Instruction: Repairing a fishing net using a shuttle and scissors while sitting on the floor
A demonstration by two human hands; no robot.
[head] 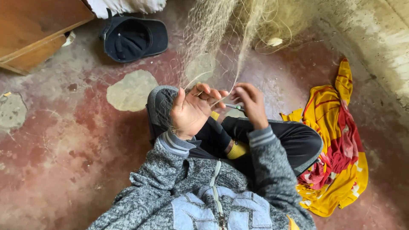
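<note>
Thin net thread (215,101), mid-frame, is pinched by my left hand (192,111); my right hand (252,104) pinches a small tool (234,107). I think one jerk could snap the thread.

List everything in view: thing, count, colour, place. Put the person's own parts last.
fishing net: one, pale beige, hanging from top centre down to the hands
cap: one, dark navy, on the floor, upper left
cloth: one, yellow and red, crumpled on the floor, right
wooden furniture: one, brown, top left corner
small tool: one, dark, between the hands; kind unclear
floor: red, worn, with grey patches
left hand: fingers pinching the net
right hand: on the net, at the tool
</note>
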